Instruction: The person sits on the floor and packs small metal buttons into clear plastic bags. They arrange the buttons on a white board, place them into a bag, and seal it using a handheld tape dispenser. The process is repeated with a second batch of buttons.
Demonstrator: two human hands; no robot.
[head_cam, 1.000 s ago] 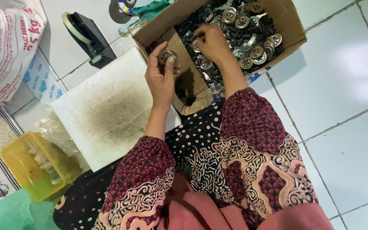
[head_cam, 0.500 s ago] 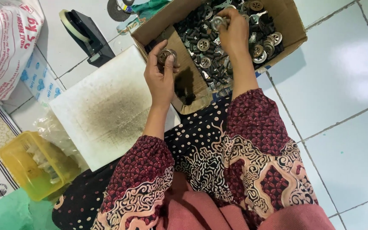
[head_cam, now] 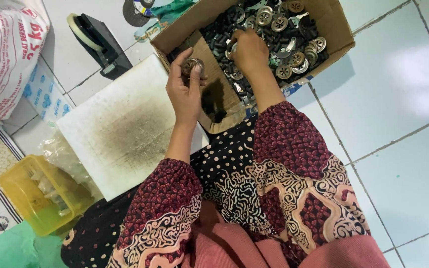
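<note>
Left hand [head_cam: 184, 94] is pinching a small round metal part [head_cam: 192, 65] over the cardboard box [head_cam: 333, 30] edge; right hand [head_cam: 248, 49] is digging, fingers curled, among loose metal parts [head_cam: 294, 54], grasp unclear. Best keeping the held part steady and picking one piece cleanly.

round part [head_cam: 193, 65] showing shiny metal | box [head_cam: 331, 24] looking like matt brown cardboard | board [head_cam: 120, 126] appearing white, matt, grimy | tub [head_cam: 23, 186] looking like translucent yellow plastic | floor tiles [head_cam: 398, 94] gleaming glossy
</note>
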